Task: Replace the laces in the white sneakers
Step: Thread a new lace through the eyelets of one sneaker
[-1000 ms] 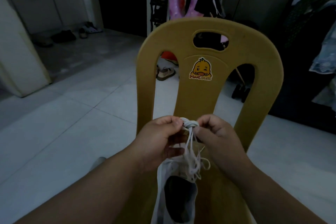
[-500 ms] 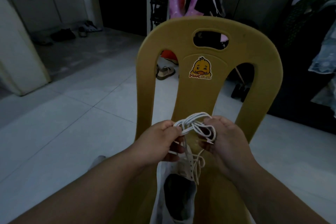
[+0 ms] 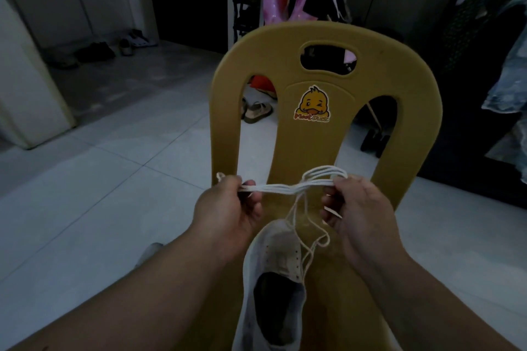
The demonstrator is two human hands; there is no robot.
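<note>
A white sneaker (image 3: 273, 262) lies on the seat of a yellow plastic chair (image 3: 325, 151), toe pointing away from me, its eyelets bare. A bundled white lace (image 3: 288, 189) is stretched level between my hands above the shoe's toe. My left hand (image 3: 228, 208) pinches one end of the bundle. My right hand (image 3: 353, 208) grips the other end, where several loops stick out above the fingers. Loose strands hang from the bundle's middle down to the sneaker.
The chair's backrest with a duck sticker (image 3: 312, 104) rises just beyond my hands. Sandals (image 3: 256, 111) lie on the white tiled floor behind it, more shoes (image 3: 114, 47) at the far left. Hanging clothes (image 3: 507, 88) and dark furniture fill the right.
My hands have moved apart sideways. The lace bundle, pinched tightly between them a second ago, is now stretched out into a level band.
</note>
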